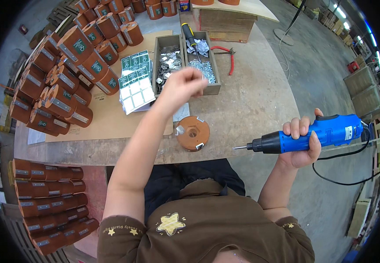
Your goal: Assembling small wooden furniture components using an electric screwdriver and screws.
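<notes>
My right hand (pixel 304 142) grips a blue electric screwdriver (pixel 337 128) at the right, beyond the table's edge. Its bit points left toward a round brown block (pixel 202 130) with a centre hole and small metal pieces at its rim. My left hand (pixel 177 91) hovers at the near end of a divided wooden box (pixel 216 84), fingers curled into a pinch; whatever is between them cannot be made out. One compartment holds small silver screws (pixel 202 70), crumpled paper (pixel 202 48) and a yellow-and-black hand screwdriver (pixel 188 35). Flat metal pieces (pixel 169 59) fill the other.
Stacked brown cylinders (pixel 73 74) crowd the table's left, beside sheets of green-and-white labels (pixel 136 90) on cardboard. More cylinders (pixel 51 188) stand in rows at lower left. Red-handled pliers (pixel 231 63) lie right of the box. A black cord (pixel 330 179) trails from the electric screwdriver.
</notes>
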The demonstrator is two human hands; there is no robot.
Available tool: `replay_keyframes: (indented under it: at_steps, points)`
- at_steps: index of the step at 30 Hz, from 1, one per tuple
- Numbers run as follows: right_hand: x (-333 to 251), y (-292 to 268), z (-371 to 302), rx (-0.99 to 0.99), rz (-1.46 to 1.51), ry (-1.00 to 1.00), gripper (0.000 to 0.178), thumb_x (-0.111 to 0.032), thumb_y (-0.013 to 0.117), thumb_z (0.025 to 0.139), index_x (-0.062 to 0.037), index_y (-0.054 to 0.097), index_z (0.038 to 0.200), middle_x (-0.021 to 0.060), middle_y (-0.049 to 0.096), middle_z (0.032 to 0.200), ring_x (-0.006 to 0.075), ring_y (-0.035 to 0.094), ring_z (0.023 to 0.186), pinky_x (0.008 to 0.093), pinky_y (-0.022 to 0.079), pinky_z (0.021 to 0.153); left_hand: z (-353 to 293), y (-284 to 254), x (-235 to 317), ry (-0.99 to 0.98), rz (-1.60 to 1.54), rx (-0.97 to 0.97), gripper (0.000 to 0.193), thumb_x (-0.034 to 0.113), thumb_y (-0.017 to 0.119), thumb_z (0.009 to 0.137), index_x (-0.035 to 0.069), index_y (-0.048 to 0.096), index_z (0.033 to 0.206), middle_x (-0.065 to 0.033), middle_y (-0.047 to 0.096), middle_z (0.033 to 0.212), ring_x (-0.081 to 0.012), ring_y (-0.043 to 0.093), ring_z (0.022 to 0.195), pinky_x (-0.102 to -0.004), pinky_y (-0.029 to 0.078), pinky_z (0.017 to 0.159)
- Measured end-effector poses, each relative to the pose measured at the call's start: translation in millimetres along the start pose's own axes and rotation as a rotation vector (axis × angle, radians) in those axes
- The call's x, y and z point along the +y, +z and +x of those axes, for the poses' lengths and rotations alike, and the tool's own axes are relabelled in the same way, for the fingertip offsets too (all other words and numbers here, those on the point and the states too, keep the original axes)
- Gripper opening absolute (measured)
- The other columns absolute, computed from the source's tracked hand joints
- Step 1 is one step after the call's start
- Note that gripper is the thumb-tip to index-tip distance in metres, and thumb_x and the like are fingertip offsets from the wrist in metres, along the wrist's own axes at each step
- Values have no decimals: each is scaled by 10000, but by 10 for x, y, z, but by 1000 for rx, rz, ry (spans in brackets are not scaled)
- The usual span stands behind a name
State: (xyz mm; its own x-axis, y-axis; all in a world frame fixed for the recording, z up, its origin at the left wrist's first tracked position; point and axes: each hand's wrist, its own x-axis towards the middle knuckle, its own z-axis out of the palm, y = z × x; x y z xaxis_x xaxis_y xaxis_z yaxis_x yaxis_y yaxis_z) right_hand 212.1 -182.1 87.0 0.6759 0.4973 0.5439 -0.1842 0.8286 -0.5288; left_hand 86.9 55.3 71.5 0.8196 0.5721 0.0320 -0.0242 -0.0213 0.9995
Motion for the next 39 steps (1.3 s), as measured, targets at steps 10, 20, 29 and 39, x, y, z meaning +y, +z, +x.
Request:
replay_keyframes:
  at_steps: [10,20,29,39]
  points:
    - [158,542,-59,-120,183,-27,550,-168,480,763,-67,228,1241,57,473,737,160,479,629,345,422,626,-1387,249,-228,-236,-709,-42,77,8,549,778,-15,558,851,-117,595,749,-168,603,647,-253,504,545]
    - [138,742,-233,-189,73,-69,585,-143,515,750,-85,221,1253,60,477,740,177,489,617,360,428,624,-1552,334,-317,-235,-969,-37,95,50,518,811,25,558,894,-86,585,732,-160,589,697,-291,505,637]
    - [154,859,-323,-226,-43,-145,564,-176,505,743,-69,247,1233,29,441,724,128,446,609,301,383,594,-1620,443,-351,-282,-1197,14,142,112,497,839,54,539,961,-110,589,908,-225,570,896,-332,485,755]
    - [140,839,-366,-248,-70,-130,607,-169,543,737,-106,227,1251,38,464,721,152,475,604,328,402,595,-1649,460,-388,-273,-1239,-45,134,145,491,848,48,542,926,-136,589,935,-251,556,944,-345,476,780]
